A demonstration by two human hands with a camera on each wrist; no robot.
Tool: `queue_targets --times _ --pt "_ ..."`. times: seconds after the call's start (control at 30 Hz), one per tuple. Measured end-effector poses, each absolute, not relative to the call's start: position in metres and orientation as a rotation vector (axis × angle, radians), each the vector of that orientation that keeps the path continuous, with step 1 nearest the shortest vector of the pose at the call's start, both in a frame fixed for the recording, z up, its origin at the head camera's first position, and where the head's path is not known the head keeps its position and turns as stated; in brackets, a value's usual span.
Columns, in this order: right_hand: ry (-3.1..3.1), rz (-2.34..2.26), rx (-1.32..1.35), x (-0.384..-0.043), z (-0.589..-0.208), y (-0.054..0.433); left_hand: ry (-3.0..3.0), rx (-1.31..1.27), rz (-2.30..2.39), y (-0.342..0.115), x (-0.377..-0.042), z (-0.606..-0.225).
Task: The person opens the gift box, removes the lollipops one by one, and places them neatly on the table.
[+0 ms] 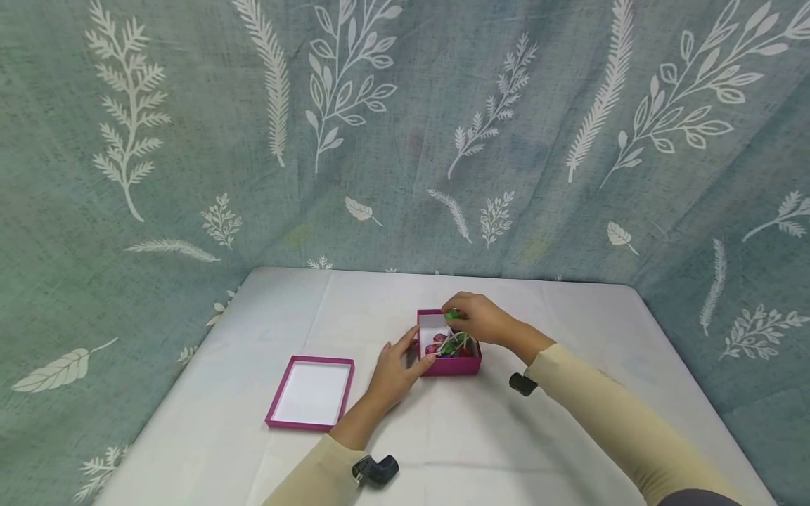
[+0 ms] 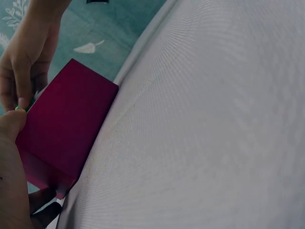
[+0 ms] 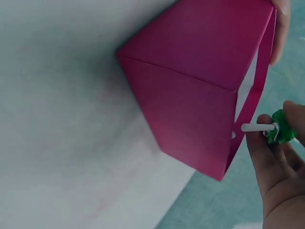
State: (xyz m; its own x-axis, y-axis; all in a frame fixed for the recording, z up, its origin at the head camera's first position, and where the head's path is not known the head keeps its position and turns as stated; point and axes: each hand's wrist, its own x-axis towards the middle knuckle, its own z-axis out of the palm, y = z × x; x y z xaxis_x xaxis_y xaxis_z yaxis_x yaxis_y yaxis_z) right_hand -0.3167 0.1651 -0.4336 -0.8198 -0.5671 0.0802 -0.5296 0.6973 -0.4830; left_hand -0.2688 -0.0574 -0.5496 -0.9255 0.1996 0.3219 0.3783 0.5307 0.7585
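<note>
A magenta box point(image 1: 451, 367) with a white inside stands uncovered on the table, several lollipops point(image 1: 436, 348) in red, green and other wrappers lying in its near part. My left hand point(image 1: 394, 372) holds the box at its near left corner, thumb at the front and fingers along the left side. Over the box's far right part, my right hand point(image 1: 484, 320) pinches a green-wrapped lollipop point(image 3: 283, 128) by its head. In the right wrist view its white stick points toward the box's rim.
Left of the box lies a shallow magenta-edged lid point(image 1: 313, 393), its white inside facing up. The white table point(image 1: 544, 436) ends at a green-blue cloth backdrop point(image 1: 405, 197) with leaf prints, which also hangs along both sides.
</note>
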Motion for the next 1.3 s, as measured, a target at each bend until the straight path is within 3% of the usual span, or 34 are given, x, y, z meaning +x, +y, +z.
queue_targets --times 0.2,0.53,1.3 --pt "2.770 -1.025 -0.616 -0.310 -0.439 0.183 -2.577 -0.493 -1.345 -0.057 -0.269 -0.548" --pt "2.614 -1.439 -0.347 -0.293 -0.459 0.205 -2.607 -0.481 -1.304 -0.057 -0.262 -0.553" --pt "2.548 -1.734 -0.109 -0.270 -0.485 0.253 -2.613 -0.532 -1.220 -0.057 -0.264 -0.547"
